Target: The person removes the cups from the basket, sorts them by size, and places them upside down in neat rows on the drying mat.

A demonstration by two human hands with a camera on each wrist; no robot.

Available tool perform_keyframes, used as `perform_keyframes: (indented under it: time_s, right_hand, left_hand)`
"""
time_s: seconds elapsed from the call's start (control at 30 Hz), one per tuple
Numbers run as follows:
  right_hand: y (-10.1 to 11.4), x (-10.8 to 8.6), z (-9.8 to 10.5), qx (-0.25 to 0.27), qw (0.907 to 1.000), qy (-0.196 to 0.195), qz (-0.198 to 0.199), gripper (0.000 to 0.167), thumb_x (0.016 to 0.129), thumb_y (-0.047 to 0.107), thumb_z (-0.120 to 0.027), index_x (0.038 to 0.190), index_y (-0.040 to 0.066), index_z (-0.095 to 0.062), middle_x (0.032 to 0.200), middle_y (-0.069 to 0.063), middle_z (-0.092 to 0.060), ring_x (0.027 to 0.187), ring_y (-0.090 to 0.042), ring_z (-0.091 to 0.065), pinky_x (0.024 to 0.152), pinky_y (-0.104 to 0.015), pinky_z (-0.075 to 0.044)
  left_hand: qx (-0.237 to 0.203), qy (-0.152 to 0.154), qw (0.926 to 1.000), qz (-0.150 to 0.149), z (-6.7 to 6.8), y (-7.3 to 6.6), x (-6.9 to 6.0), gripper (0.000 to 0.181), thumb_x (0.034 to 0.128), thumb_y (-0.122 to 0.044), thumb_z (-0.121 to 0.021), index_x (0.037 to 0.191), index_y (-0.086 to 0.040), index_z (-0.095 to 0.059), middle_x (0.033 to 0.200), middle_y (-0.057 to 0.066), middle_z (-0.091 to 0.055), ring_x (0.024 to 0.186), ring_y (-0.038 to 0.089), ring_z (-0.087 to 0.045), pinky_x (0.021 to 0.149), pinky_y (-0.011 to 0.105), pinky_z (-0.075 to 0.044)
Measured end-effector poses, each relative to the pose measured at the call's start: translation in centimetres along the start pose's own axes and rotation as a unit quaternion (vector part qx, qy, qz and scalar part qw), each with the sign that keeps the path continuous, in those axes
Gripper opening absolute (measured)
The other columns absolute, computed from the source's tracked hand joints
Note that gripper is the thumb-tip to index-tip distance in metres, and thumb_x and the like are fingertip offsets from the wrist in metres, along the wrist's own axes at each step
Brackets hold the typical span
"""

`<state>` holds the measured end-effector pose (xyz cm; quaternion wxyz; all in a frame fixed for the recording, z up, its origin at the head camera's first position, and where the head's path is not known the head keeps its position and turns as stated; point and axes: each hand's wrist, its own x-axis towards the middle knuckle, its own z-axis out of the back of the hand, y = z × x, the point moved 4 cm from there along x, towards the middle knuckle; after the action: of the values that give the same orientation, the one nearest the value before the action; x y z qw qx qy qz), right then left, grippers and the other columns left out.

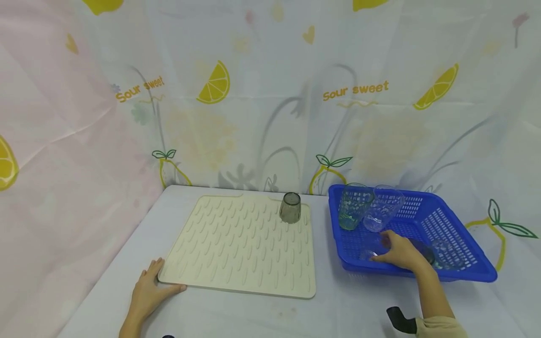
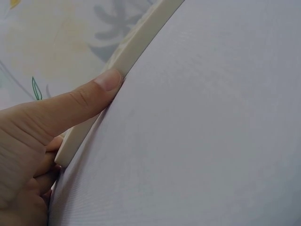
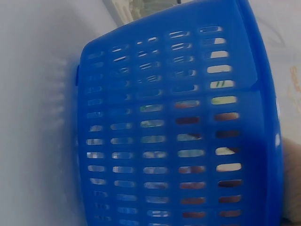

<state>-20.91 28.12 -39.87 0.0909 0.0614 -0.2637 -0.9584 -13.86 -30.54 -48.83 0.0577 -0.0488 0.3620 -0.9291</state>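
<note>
My left hand (image 1: 148, 291) rests at the near left corner of a cream drying mat (image 1: 241, 244). Its thumb lies along the mat's front edge in the left wrist view, and the other fingers are at the left side. Reaching into a blue plastic basket (image 1: 469, 241), my right hand (image 1: 401, 251) has its thumb and fingers curved about a clear glass (image 1: 368, 255), mostly hidden by the hand and basket wall. The basket's slotted side (image 3: 164, 113) blocks most of that hand in the right wrist view. A grey tinted glass (image 1: 290, 208) stands on the mat's far right.
A greenish glass (image 1: 354, 209) and a clear tumbler (image 1: 382, 211) lean at the basket's back left. More glasses (image 1: 448, 253) lie at its near right, partly hidden. A printed lemon cloth (image 1: 262, 117) hangs behind the white table (image 1: 220, 312).
</note>
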Motion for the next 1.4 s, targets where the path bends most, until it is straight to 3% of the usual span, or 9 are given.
perform_keyframes:
  time_s: [0.17, 0.5, 0.57, 0.63, 0.8, 0.87, 0.97, 1.2, 1.4]
  right_hand:
    - [-0.3, -0.4, 0.1, 0.042, 0.9981, -0.043, 0.013, 0.084, 0.073, 0.030, -0.081, 0.128, -0.017, -0.038, 0.118, -0.035, -0.054, 0.108, -0.049, -0.053, 0.084, -0.057, -0.049]
    - [-0.2, -1.0, 1.4, 0.156, 0.9830, -0.095, 0.020, 0.086, 0.081, 0.023, -0.075, 0.143, -0.009, -0.025, 0.135, -0.034, -0.041, 0.123, -0.052, -0.039, 0.096, -0.065, -0.037]
    - [0.1, -1.2, 1.6, 0.166, 0.9801, -0.106, 0.019, 0.085, 0.081, 0.023, -0.075, 0.144, -0.007, -0.025, 0.136, -0.032, -0.042, 0.125, -0.051, -0.038, 0.098, -0.061, -0.038]
    - [0.4, -1.4, 1.9, 0.176, 0.9769, -0.120, 0.024, 0.083, 0.082, 0.021, -0.075, 0.143, -0.006, -0.025, 0.136, -0.030, -0.043, 0.125, -0.048, -0.039, 0.102, -0.045, -0.043]
    - [1.1, -1.7, 2.4, 0.225, 0.9594, -0.160, 0.059, 0.076, 0.082, 0.011, -0.073, 0.142, -0.006, -0.029, 0.129, -0.008, -0.051, 0.119, -0.003, -0.048, 0.089, -0.003, -0.040]
    - [1.3, -1.8, 2.5, 0.250, 0.9499, -0.170, 0.079, 0.074, 0.082, 0.006, -0.072, 0.141, -0.006, -0.030, 0.126, 0.004, -0.051, 0.111, 0.011, -0.045, 0.088, -0.001, -0.039]
    - [1.8, -1.8, 2.7, 0.272, 0.9409, -0.176, 0.100, 0.074, 0.081, 0.002, -0.072, 0.142, -0.006, -0.030, 0.122, 0.017, -0.049, 0.111, 0.013, -0.045, 0.089, -0.002, -0.040]
    - [2.9, -2.0, 3.0, 0.278, 0.9370, -0.180, 0.110, 0.075, 0.080, 0.000, -0.072, 0.141, -0.008, -0.030, 0.122, 0.016, -0.050, 0.111, 0.011, -0.047, 0.091, -0.004, -0.040]
    - [3.6, -1.9, 2.9, 0.281, 0.9372, -0.174, 0.112, 0.075, 0.079, 0.000, -0.074, 0.140, -0.008, -0.031, 0.122, 0.011, -0.051, 0.110, 0.010, -0.048, 0.091, -0.006, -0.042]
  left_hand:
    - [-0.001, -0.005, 1.0000, -0.004, -0.1, -0.1, 0.0, 0.104, 0.0656, -0.031, -0.085, 0.137, 0.019, -0.027, 0.142, 0.041, -0.019, 0.131, 0.057, -0.018, 0.106, 0.068, -0.011]
    - [-0.012, 0.023, 0.9993, 0.028, 0.1, 0.0, 0.3, 0.106, 0.0679, -0.031, -0.083, 0.139, 0.017, -0.022, 0.144, 0.039, -0.012, 0.130, 0.061, -0.010, 0.104, 0.071, -0.010]
    - [-0.013, 0.023, 0.9993, 0.024, 0.1, 0.0, 0.3, 0.106, 0.0675, -0.031, -0.083, 0.139, 0.017, -0.022, 0.144, 0.040, -0.012, 0.130, 0.061, -0.011, 0.105, 0.071, -0.010]
    - [-0.014, 0.024, 0.9994, 0.023, 0.1, 0.0, 0.3, 0.106, 0.0674, -0.031, -0.083, 0.139, 0.017, -0.022, 0.144, 0.040, -0.012, 0.130, 0.061, -0.011, 0.105, 0.071, -0.009]
    - [-0.013, 0.025, 0.9993, 0.024, 0.2, -0.1, 0.3, 0.106, 0.0677, -0.030, -0.083, 0.139, 0.017, -0.022, 0.143, 0.040, -0.012, 0.131, 0.060, -0.011, 0.106, 0.070, -0.008]
    - [-0.011, 0.030, 0.9990, 0.030, 0.2, -0.2, 0.3, 0.106, 0.0682, -0.030, -0.083, 0.140, 0.017, -0.021, 0.144, 0.040, -0.011, 0.130, 0.061, -0.010, 0.105, 0.070, -0.008]
    - [-0.013, 0.037, 0.9984, 0.040, 0.2, -0.3, 0.3, 0.107, 0.0688, -0.031, -0.083, 0.141, 0.016, -0.019, 0.144, 0.040, -0.010, 0.131, 0.060, -0.008, 0.106, 0.070, -0.008]
    - [-0.011, 0.046, 0.9979, 0.045, 0.4, -0.6, 0.4, 0.105, 0.0700, -0.032, -0.082, 0.141, 0.015, -0.021, 0.143, 0.041, -0.011, 0.128, 0.064, -0.008, 0.105, 0.070, -0.012]
    - [0.000, 0.029, 0.9991, 0.031, 0.4, -1.1, 0.5, 0.104, 0.0694, -0.032, -0.083, 0.138, 0.018, -0.024, 0.141, 0.041, -0.020, 0.129, 0.059, -0.020, 0.107, 0.064, -0.020]
